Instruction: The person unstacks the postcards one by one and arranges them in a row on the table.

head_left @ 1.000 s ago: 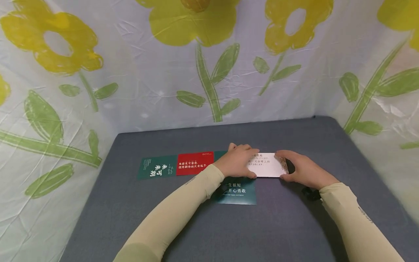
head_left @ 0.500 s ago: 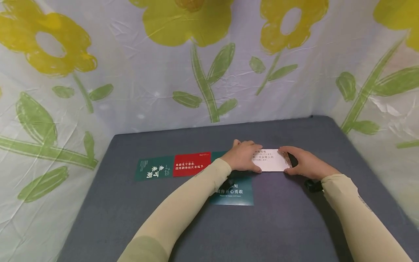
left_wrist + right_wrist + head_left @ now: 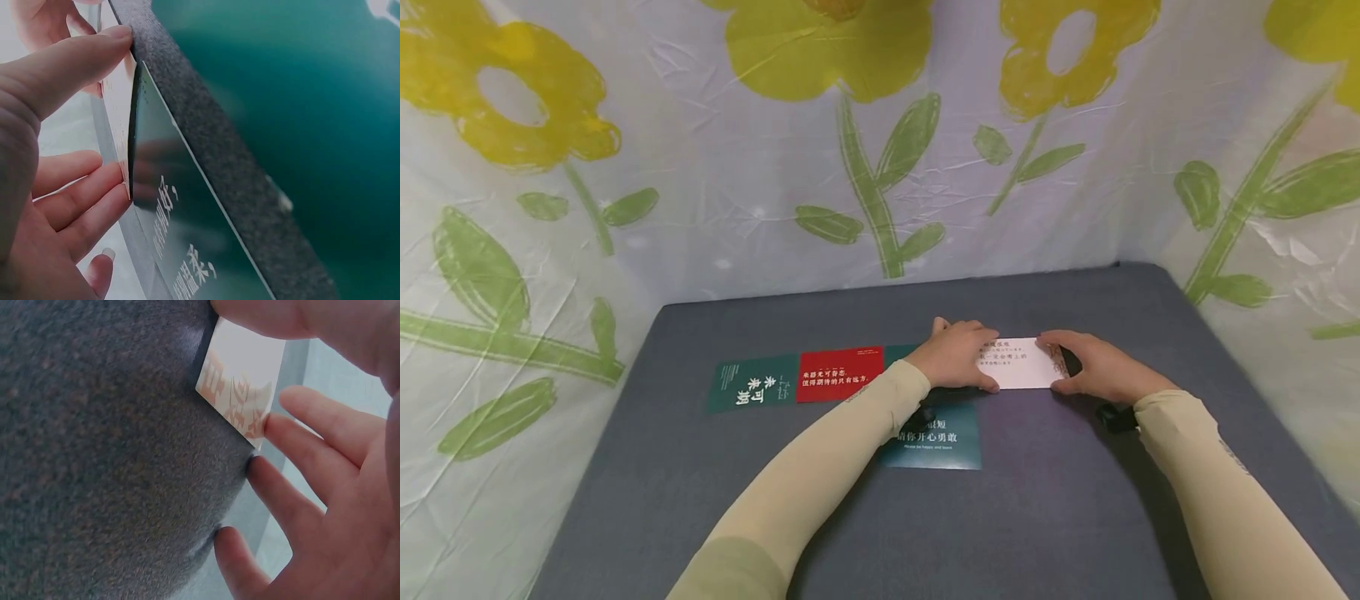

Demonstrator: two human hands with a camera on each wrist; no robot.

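Note:
A white card with printed text lies on the dark grey table, right of the middle in the head view. My left hand holds its left end, thumb on the near edge and fingers on the far edge. At the opposite end, my right hand holds the card the same way, over a printed pattern seen in the right wrist view. Right beside the white card's left end is a green card with white characters, partly covered by my left hand in the head view. A teal card lies nearer me, partly hidden under my left wrist.
To the left, a red card and a dark green card continue the row side by side. The grey table extends toward me. A white curtain with yellow flowers hangs behind the table's back edge.
Since a second ago, both hands and the white card have shifted slightly away from me, and the left hand slightly right. Over the last half second they barely move. The other cards stay put.

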